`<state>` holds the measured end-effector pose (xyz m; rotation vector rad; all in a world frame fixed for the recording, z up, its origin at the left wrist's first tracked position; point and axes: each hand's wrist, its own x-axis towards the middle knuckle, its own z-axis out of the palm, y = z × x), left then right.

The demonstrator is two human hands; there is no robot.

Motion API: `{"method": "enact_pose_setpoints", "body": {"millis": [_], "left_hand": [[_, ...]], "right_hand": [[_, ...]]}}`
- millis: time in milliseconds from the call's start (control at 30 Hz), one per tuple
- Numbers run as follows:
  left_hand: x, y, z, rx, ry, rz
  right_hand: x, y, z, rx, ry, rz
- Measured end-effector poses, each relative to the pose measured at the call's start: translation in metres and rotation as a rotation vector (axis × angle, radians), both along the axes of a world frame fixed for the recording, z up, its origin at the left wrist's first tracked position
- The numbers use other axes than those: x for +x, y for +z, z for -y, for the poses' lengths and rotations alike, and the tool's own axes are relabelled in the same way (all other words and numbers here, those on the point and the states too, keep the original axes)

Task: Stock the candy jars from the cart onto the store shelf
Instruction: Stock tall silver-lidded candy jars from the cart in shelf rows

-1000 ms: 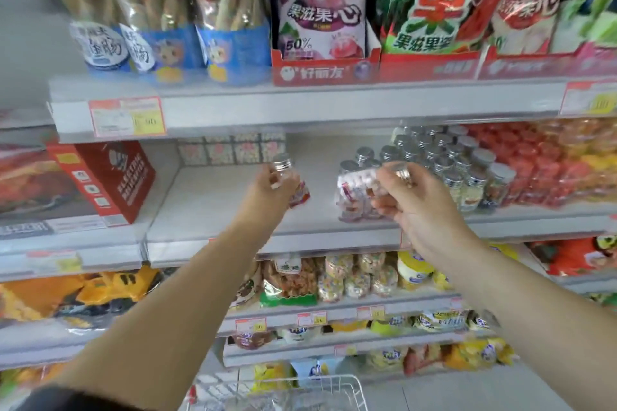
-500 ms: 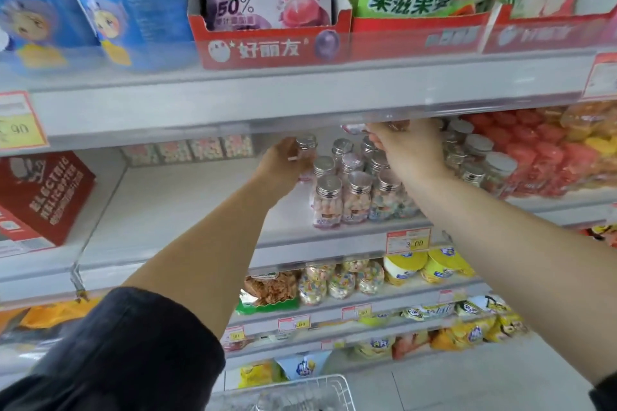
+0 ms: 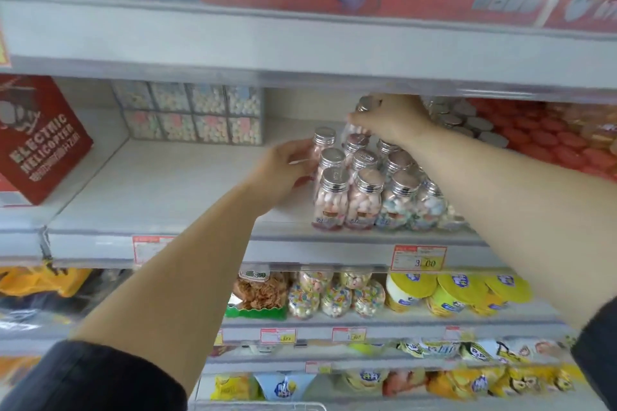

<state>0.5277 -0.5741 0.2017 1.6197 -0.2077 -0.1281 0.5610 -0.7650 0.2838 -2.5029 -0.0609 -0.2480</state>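
Observation:
Several small clear candy jars [image 3: 364, 200] with silver lids stand in rows on the white middle shelf [image 3: 173, 197]. My left hand [image 3: 283, 170] grips the leftmost jar [image 3: 322, 147] of the back row, which stands on the shelf. My right hand [image 3: 390, 118] reaches deep under the upper shelf and pinches another jar [image 3: 354, 128] above the back of the rows. Only a strip of the white wire cart [image 3: 260, 405] shows at the bottom edge.
A red "Electric Helicopter" box [image 3: 36, 140] stands at the shelf's left end. Marshmallow boxes [image 3: 190, 113] line the back. Red-lidded jars [image 3: 547, 137] fill the right side. The upper shelf's edge [image 3: 300, 50] hangs low over my hands. Snack packs fill the lower shelves.
Both hands went from in front of the shelf to deep inside it. The left jar came down at the left end of the rows; the right jar moved to the back.

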Motion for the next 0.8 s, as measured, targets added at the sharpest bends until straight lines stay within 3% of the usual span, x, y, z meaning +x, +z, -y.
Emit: {"method": "enact_pose_setpoints", "body": {"millis": [200, 500, 800], "left_hand": [[0.0, -0.006, -0.001, 0.015, 0.05, 0.041], [-0.002, -0.005, -0.001, 0.002, 0.027, 0.04], [-0.002, -0.006, -0.002, 0.032, 0.041, 0.034]], "right_hand": [[0.014, 0.001, -0.017, -0.201, -0.027, -0.062], [0.02, 0.008, -0.022, -0.292, 0.031, -0.172], [0.025, -0.001, -0.011, -0.26, 0.006, -0.123]]}}
